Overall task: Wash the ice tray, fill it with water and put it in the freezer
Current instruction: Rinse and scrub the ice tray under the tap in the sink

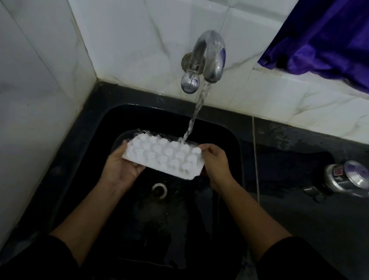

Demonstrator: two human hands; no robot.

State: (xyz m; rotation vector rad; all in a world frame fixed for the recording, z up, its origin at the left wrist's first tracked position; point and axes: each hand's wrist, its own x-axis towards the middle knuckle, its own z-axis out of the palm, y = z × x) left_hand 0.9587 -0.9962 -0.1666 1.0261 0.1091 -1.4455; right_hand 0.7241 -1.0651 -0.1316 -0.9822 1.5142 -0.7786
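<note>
A white ice tray [163,158] is held over the black sink [228,141], turned so the rounded bottoms of its cups face up. My left hand [120,166] grips its left end from below. My right hand [215,160] pinches its right end. Water runs from the chrome tap [210,56] and lands on the tray's far right edge, spreading a thin sheet over its far side. The tray tilts slightly down to the right.
The sink drain [160,189] lies below the tray. White marble tiles wall the back and left. On the dark wet counter [303,208] to the right lies a metal lidded pot [346,178]. A purple cloth [336,36] hangs at the upper right.
</note>
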